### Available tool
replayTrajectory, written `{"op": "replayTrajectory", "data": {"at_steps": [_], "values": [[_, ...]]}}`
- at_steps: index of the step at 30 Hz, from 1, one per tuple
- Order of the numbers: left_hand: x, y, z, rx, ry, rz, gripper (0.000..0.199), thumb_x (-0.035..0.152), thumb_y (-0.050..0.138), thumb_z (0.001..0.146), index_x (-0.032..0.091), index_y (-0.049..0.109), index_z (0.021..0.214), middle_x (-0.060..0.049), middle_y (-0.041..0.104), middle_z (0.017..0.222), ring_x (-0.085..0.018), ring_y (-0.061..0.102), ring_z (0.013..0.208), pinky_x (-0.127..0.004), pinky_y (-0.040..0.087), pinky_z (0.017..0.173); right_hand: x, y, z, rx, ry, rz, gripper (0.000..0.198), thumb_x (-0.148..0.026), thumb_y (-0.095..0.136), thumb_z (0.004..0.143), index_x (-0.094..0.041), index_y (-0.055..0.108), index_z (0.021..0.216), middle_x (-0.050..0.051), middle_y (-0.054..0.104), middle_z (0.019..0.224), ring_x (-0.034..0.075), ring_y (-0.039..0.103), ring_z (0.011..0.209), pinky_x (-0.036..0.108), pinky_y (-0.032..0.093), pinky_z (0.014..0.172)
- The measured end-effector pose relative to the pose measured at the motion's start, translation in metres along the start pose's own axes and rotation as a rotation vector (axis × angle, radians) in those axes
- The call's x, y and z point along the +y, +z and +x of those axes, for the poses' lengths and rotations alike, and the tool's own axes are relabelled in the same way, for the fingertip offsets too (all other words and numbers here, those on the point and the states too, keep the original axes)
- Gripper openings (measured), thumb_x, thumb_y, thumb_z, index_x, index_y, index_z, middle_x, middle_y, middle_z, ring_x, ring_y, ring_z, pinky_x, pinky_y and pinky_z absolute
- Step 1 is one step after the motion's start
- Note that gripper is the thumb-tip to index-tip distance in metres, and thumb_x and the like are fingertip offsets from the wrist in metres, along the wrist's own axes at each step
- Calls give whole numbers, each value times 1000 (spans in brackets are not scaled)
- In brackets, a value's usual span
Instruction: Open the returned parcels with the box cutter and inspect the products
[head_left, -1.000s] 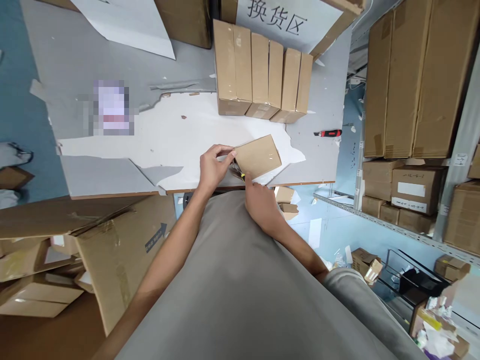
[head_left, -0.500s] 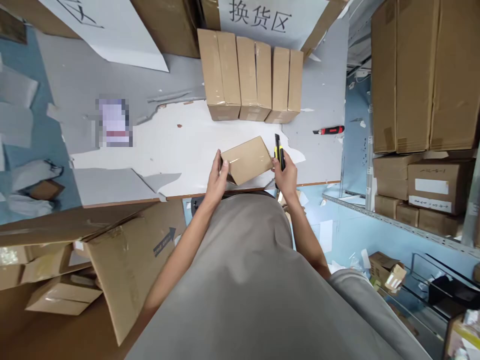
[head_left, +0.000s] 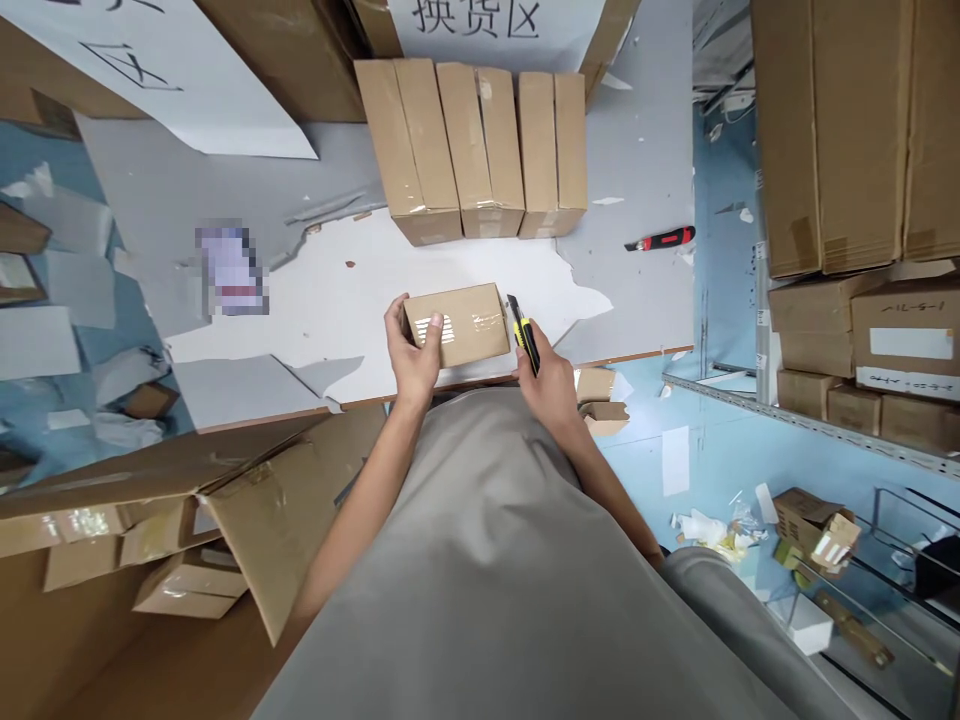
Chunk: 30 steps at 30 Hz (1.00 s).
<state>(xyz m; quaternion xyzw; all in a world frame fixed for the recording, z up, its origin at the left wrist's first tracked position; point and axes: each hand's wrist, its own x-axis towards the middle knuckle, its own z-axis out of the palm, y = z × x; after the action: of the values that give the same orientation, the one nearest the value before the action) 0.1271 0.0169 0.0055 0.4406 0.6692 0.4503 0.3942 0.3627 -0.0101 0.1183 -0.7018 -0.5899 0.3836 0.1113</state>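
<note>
Left hand [head_left: 411, 350], fingers gripping a small carton [head_left: 469, 322] by the table's [head_left: 645, 305] near edge; right hand [head_left: 550, 388], fingers wrapped round a yellow-and-black cutter [head_left: 526, 340] beside it. Should the one-handed hold let the carton twist, the cutter could skid toward the left fingers.

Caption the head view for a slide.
Left hand grips a small rectangular brown cardboard box; right hand holds a slim black-and-yellow utility knife beside it, over a grey-and-white tabletop.
</note>
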Motion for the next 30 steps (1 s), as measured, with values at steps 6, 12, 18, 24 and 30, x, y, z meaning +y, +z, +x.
{"op": "replayTrajectory", "data": {"at_steps": [6, 12, 18, 24, 30], "values": [[8, 7, -6, 30, -25, 23, 82, 77, 73, 105, 29, 48, 166, -18, 59, 168, -32, 63, 155, -50, 49, 136, -27, -12, -2, -149, 62, -222, 63, -31, 38, 122, -12, 39, 182, 14, 89, 129, 31, 83, 125, 40, 61, 112], [7, 8, -9, 36, -20, 33, 81, 76, 71, 106, 29, 46, 167, -18, 58, 168, -31, 62, 156, -49, 49, 135, -48, -17, -6, -206, 78, -380, 67, -25, 32, 121, -7, 29, 185, 22, 84, 137, 35, 81, 124, 42, 63, 105], [6, 10, -13, 23, -29, 12, 79, 72, 69, 108, 29, 42, 168, -18, 57, 169, -30, 60, 157, -49, 47, 136, -72, -21, 3, -264, 100, -507, 75, -10, 37, 116, -10, 18, 188, 23, 81, 139, 32, 83, 123, 42, 63, 106], [8, 14, -12, 61, -26, 23, 74, 69, 70, 109, 28, 45, 165, -18, 58, 167, -30, 62, 155, -47, 49, 134, -80, -26, -5, -302, 125, -550, 78, -7, 41, 114, -10, 17, 188, 22, 83, 130, 32, 84, 121, 41, 66, 102], [7, 16, -12, 75, -23, 23, 73, 68, 69, 110, 28, 44, 165, -18, 56, 168, -30, 58, 159, -49, 47, 136, -84, -26, -7, -324, 184, -564, 72, -6, 46, 113, -3, 33, 183, 25, 85, 125, 34, 85, 120, 40, 66, 100]]}}
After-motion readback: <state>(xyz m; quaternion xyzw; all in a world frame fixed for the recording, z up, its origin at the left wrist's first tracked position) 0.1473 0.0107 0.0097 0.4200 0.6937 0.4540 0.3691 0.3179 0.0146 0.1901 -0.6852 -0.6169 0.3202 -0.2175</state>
